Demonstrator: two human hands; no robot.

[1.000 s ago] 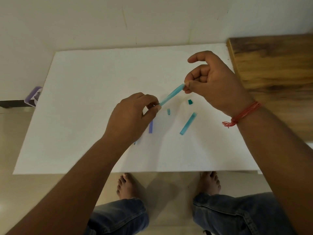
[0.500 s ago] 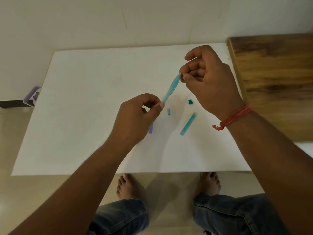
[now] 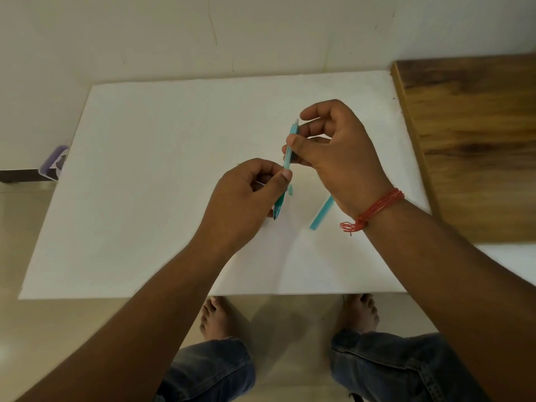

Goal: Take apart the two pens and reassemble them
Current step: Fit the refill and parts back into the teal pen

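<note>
A teal pen (image 3: pixel 289 153) stands nearly upright above the white board (image 3: pixel 150 175), its dark tip pointing down toward me. My right hand (image 3: pixel 333 158) pinches the pen's upper barrel between thumb and fingers. My left hand (image 3: pixel 246 195) grips its lower part near the tip. A loose teal barrel piece (image 3: pixel 321 213) lies on the board, partly under my right wrist. A small teal bit (image 3: pixel 290 189) lies just right of my left thumb. Any other pen parts are hidden behind my hands.
A wooden tabletop (image 3: pixel 475 146) adjoins the board on the right. A purple object (image 3: pixel 55 163) sits on the floor at the left. My feet and knees are below the board's near edge.
The pen has swung from slanting to nearly upright. My right hand slid down onto the barrel, and my left hand moved up and right; the small dark teal piece is now hidden.
</note>
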